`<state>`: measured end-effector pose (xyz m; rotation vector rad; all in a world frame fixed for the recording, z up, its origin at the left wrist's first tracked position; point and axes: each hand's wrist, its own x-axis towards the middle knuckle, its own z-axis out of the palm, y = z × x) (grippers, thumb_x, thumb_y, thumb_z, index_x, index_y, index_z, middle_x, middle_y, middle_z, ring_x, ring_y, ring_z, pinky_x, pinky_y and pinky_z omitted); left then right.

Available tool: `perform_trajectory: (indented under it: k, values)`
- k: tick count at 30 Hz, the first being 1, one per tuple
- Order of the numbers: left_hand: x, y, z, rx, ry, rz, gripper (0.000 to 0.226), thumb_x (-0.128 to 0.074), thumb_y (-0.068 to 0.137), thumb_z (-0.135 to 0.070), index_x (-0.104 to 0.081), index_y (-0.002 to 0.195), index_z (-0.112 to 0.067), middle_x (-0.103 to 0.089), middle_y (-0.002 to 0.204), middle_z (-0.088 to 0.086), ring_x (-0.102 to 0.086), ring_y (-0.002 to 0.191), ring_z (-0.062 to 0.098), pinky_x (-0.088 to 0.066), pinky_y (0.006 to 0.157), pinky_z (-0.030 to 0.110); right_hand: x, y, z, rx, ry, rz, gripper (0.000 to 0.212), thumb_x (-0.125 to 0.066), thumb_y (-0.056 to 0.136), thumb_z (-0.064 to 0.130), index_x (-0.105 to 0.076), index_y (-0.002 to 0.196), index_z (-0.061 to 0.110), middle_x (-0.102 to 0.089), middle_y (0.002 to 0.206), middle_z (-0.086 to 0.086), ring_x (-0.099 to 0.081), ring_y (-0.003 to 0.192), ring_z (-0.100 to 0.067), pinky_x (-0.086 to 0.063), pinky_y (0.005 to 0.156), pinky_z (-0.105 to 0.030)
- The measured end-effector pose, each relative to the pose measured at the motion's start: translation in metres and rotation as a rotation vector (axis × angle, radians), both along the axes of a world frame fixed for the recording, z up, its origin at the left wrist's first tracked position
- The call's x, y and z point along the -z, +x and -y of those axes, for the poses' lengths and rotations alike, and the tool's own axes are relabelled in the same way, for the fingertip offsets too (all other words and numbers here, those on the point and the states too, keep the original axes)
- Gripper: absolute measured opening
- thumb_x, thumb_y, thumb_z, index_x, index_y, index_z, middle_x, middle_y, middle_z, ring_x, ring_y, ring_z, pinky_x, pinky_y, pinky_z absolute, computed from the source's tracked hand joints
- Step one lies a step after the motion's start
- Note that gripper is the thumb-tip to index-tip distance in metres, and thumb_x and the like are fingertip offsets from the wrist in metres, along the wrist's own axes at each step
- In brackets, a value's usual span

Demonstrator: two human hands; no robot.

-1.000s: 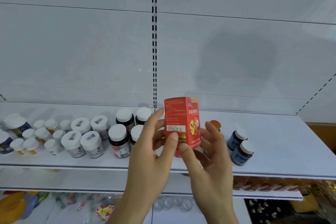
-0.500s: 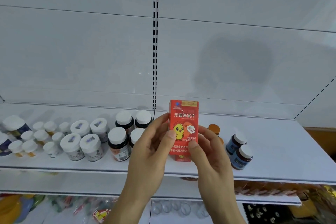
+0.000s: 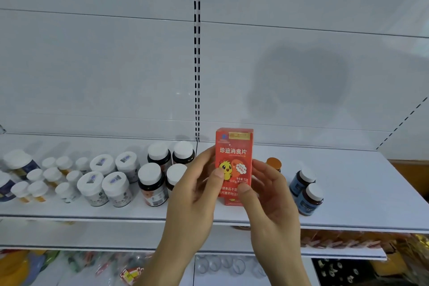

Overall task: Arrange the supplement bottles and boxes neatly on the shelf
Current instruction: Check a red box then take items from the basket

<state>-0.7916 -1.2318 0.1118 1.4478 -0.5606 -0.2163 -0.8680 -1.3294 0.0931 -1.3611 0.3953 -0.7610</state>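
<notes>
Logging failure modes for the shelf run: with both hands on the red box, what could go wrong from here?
1. The upright red cardboard box is held only by both hands' fingers, so it might tip when released.
2. The orange-capped bottle stands just behind it; setting the box down could knock it.
3. The left hand may brush the white-capped dark bottles.

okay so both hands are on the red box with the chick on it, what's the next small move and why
Probably ease the red box straight down until it stands on the shelf, then let go. Its front already faces out and it is upright, the left hand and right hand hold it by its sides, and bare shelf shows between the dark bottles and the blue-labelled bottles.
</notes>
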Motion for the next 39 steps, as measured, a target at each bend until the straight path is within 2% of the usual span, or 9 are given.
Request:
perform_trajectory:
  k: [5,9,14,20,24,29,32,35,39]
  values:
    - [-0.002,-0.005,0.002,-0.139,0.034,0.089,0.036,-0.061,0.095,-0.013,-0.060,0.123,-0.036,-0.070,0.110,-0.017,-0.066,0.107,0.006,-0.052,0.082,0.015,0.003,0.001,-0.004,0.097,-0.137,-0.006,0.056,-0.081,0.078,0.015,-0.058,0.121,0.044,-0.072,0.109,0.013,-0.070,0.097,-0.014,-0.055,0.080,-0.023]
    - [-0.011,-0.011,0.003,-0.086,-0.018,0.049,0.040,-0.064,0.090,-0.023,-0.057,0.125,-0.042,-0.070,0.114,-0.021,-0.065,0.110,0.002,-0.052,0.082,0.013,0.002,0.003,-0.006,0.150,-0.309,-0.013,0.066,-0.086,0.078,0.029,-0.050,0.133,0.040,-0.063,0.124,0.007,-0.066,0.104,-0.008,-0.051,0.081,-0.013]
    - [-0.011,-0.003,0.001,-0.056,-0.008,-0.023,0.048,-0.064,0.084,-0.034,-0.058,0.131,-0.036,-0.071,0.110,-0.022,-0.067,0.104,0.001,-0.051,0.079,0.011,0.003,-0.002,-0.001,0.122,-0.305,0.076,0.045,-0.065,0.085,0.034,-0.064,0.130,0.037,-0.063,0.128,0.007,-0.065,0.113,-0.021,-0.053,0.088,-0.022]
    - [-0.006,0.006,0.000,-0.006,-0.029,-0.118,0.039,-0.060,0.093,-0.029,-0.061,0.132,-0.032,-0.073,0.115,-0.013,-0.069,0.107,0.009,-0.053,0.085,0.019,-0.001,0.005,0.007,0.026,-0.176,0.011,0.019,-0.066,0.095,0.024,-0.073,0.110,0.033,-0.074,0.111,0.002,-0.069,0.105,-0.018,-0.054,0.081,-0.019]
    - [-0.007,0.008,0.000,0.009,-0.044,-0.139,0.039,-0.058,0.093,-0.029,-0.062,0.131,-0.030,-0.073,0.114,-0.010,-0.069,0.103,0.007,-0.052,0.080,0.016,-0.006,0.005,0.006,-0.074,-0.002,0.015,0.027,-0.061,0.090,0.023,-0.067,0.116,0.017,-0.076,0.108,0.002,-0.072,0.102,-0.014,-0.055,0.085,-0.019]
    - [-0.007,0.010,0.002,-0.017,0.021,-0.093,0.030,-0.054,0.095,-0.031,-0.065,0.122,-0.034,-0.073,0.107,-0.017,-0.069,0.100,0.002,-0.050,0.079,0.013,-0.004,0.008,0.005,-0.023,-0.008,0.005,0.027,-0.071,0.087,0.023,-0.066,0.114,0.020,-0.077,0.105,0.001,-0.072,0.098,-0.013,-0.056,0.084,-0.023]
    - [-0.005,0.009,0.003,-0.085,0.086,-0.005,0.025,-0.057,0.097,-0.026,-0.064,0.119,-0.034,-0.072,0.104,-0.022,-0.067,0.099,-0.002,-0.049,0.077,0.008,-0.002,0.008,0.002,0.073,-0.108,-0.019,0.039,-0.082,0.081,0.028,-0.064,0.116,0.029,-0.074,0.106,0.009,-0.070,0.096,-0.011,-0.055,0.079,-0.022]
    - [-0.010,0.004,0.005,-0.109,0.054,-0.028,0.036,-0.063,0.085,-0.038,-0.061,0.121,-0.034,-0.071,0.105,-0.023,-0.067,0.098,-0.003,-0.049,0.070,0.006,0.001,0.010,-0.001,0.155,-0.248,-0.036,0.057,-0.086,0.076,0.032,-0.057,0.124,0.037,-0.068,0.112,0.012,-0.068,0.097,-0.009,-0.052,0.077,-0.014]
    - [-0.011,0.009,0.004,-0.083,0.100,-0.057,0.039,-0.067,0.081,-0.042,-0.061,0.119,-0.038,-0.070,0.103,-0.027,-0.067,0.097,-0.006,-0.050,0.069,0.007,0.004,0.008,0.001,0.141,-0.418,-0.094,0.063,-0.075,0.076,0.049,-0.056,0.134,0.032,-0.059,0.124,0.012,-0.064,0.111,-0.015,-0.051,0.084,-0.015]
